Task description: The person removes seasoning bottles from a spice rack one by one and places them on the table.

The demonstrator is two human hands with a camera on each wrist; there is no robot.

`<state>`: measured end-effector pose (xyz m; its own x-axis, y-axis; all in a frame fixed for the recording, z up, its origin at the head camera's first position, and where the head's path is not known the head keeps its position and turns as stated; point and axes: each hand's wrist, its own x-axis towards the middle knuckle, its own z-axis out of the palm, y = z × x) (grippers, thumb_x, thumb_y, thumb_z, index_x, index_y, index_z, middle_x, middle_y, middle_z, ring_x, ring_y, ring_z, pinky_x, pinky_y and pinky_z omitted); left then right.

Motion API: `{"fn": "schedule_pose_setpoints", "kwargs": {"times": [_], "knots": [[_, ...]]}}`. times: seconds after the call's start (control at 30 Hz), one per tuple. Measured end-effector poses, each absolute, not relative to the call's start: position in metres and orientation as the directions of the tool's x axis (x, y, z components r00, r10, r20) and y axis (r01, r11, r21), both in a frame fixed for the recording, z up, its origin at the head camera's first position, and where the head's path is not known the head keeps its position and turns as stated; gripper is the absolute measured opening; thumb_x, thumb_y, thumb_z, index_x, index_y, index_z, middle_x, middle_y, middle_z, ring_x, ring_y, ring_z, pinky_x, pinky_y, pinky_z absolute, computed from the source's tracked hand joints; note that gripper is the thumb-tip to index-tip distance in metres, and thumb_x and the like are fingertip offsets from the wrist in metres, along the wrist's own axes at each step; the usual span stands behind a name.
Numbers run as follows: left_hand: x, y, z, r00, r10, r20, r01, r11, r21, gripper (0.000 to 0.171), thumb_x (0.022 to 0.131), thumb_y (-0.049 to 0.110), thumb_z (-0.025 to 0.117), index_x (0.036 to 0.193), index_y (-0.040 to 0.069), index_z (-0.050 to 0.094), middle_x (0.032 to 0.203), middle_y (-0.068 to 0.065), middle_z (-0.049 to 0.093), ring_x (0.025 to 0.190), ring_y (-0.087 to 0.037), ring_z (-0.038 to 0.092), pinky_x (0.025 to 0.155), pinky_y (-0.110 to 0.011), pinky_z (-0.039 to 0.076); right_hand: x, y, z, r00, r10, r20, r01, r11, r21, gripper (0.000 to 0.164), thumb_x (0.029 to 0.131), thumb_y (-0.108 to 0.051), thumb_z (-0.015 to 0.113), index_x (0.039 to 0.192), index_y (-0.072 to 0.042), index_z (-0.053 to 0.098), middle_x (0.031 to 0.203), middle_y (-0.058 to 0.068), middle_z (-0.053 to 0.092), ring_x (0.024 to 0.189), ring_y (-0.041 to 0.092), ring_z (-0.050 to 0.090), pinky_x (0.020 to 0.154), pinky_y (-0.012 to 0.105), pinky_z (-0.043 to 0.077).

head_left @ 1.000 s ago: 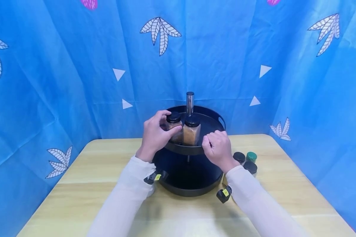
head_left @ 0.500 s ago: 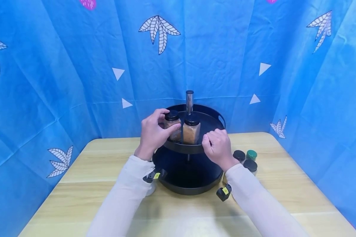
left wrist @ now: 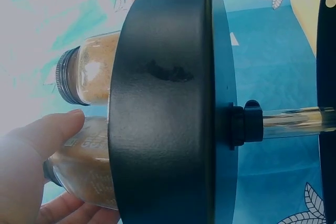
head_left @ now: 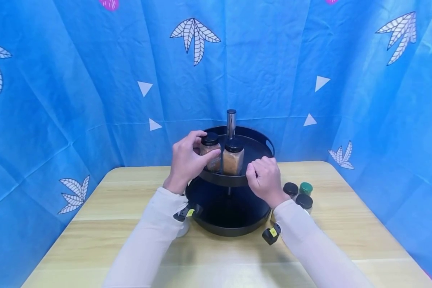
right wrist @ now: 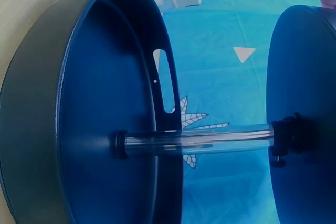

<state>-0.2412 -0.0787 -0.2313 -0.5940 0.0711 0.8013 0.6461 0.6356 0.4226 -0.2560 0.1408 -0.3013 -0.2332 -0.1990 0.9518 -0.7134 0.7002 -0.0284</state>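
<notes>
A black two-tier round tray stand with a metal centre post stands on the table. Two spice jars with black lids sit side by side at the front of its upper tier. My left hand grips the left jar, brown inside, with the thumb on its front and fingers round its far side; the left wrist view has this jar against the tray wall. Beside it stands the second jar, filled with lighter tan powder. My right hand is curled over the upper tier's right front rim, its fingertips hidden.
To the right, behind the right wrist, stand jars with black lids and a green-lidded jar. A whitish container peeks out beside the left wrist. Blue patterned curtain surrounds the wooden table.
The left hand and its jar have shifted very slightly left and up, opening a narrow gap to the second jar. The right hand stays at the rim.
</notes>
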Motion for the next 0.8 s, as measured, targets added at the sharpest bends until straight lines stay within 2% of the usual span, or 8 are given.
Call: {"fn": "schedule_pose_setpoints", "kwargs": {"times": [0.47,0.8], "knots": [[-0.241,-0.08,-0.226,-0.57,0.077,0.818,0.656,0.642,0.397,0.05,0.069,0.028,0.085,0.108,0.005,0.063,0.087,-0.014,0.071,0.069,-0.021,0.062,0.063,-0.038,0.057,-0.254,0.141,-0.302,-0.269,-0.203,0.942,-0.706,0.707,-0.049,0.037,0.087,-0.015,0.041,0.05,-0.008,0.042,0.046,0.004,0.037,0.049,0.024,0.036,0.047,0.04,0.031],[-0.244,-0.082,-0.22,-0.548,0.082,0.832,0.665,0.646,0.375,0.05,0.069,0.027,0.085,0.107,0.003,0.063,0.086,-0.015,0.071,0.068,-0.022,0.062,0.061,-0.039,0.056,-0.256,0.142,-0.302,-0.271,-0.187,0.944,-0.71,0.701,-0.065,0.037,0.087,-0.016,0.041,0.051,-0.009,0.042,0.047,0.005,0.037,0.049,0.024,0.036,0.048,0.041,0.031]]}}
